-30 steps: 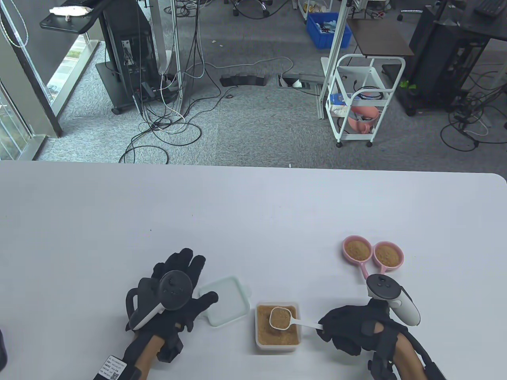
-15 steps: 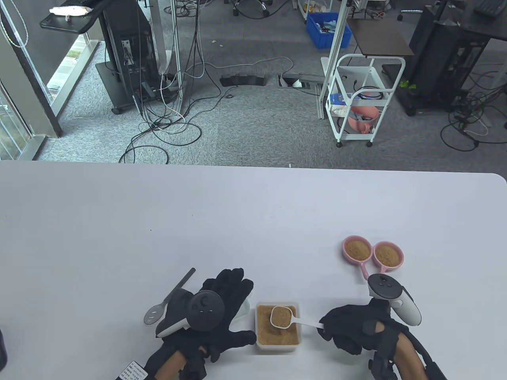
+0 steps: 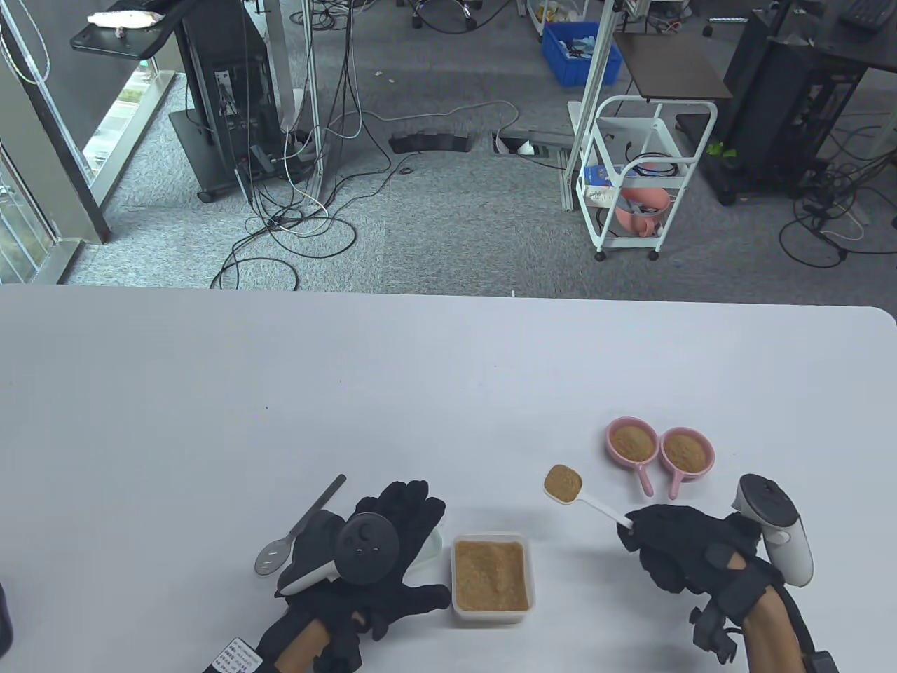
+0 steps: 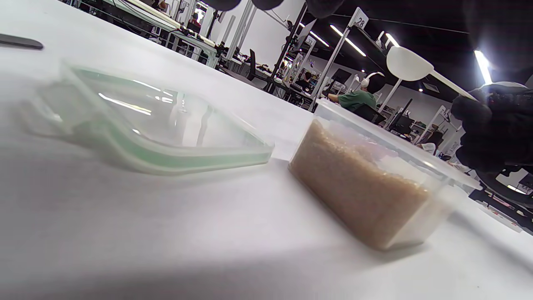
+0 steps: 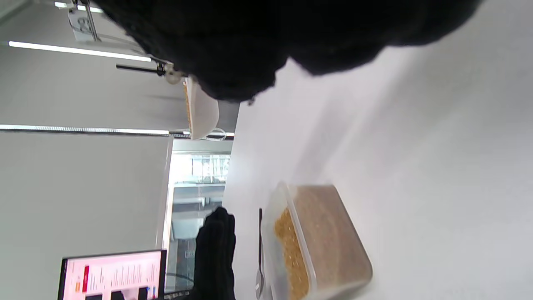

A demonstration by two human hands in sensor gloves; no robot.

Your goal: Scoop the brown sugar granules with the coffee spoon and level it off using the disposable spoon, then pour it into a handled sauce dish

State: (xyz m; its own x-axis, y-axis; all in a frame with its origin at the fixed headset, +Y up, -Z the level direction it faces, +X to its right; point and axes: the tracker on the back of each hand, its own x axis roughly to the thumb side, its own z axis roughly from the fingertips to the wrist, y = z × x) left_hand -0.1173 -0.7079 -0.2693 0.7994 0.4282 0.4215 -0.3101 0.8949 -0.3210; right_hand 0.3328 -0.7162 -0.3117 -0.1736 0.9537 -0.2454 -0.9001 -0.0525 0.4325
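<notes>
Table view — right hand (image 3: 683, 554) pinches coffee spoon (image 3: 581, 494) handle-end.

Even, bright overhead light fills the table view, with soft shadows under the gloves. In the left wrist view, ceiling strip lights flare at upper right, and the clear green-rimmed plastic lid (image 4: 141, 125) at left is blurred, streaked with glare.

The left hand (image 3: 382, 554) covers most of the clear lid (image 3: 436, 543) at lower centre, and the right wrist view's top is blocked by black glove.
</notes>
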